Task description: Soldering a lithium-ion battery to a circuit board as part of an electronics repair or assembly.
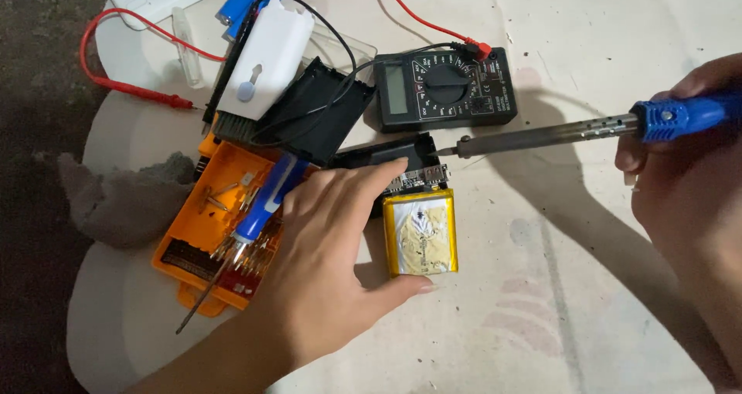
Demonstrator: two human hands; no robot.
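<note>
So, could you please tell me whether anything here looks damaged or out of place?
The flat yellow-wrapped battery pouch beside the left hand looks wrinkled and scuffed. It lies bare outside the opened black plastic casing, near the tip of the blue-handled soldering iron in the right hand.

Dim, warm light from above, with hard dark shadows right of and below the soldering iron (541, 135). Sharp around the battery (421, 236), with mild glare on its foil; murky far left of it.

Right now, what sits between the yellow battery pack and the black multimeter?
In the head view, between the yellow battery pack and the black multimeter lie a small circuit board, a black plastic case, and the soldering iron tip.
</note>
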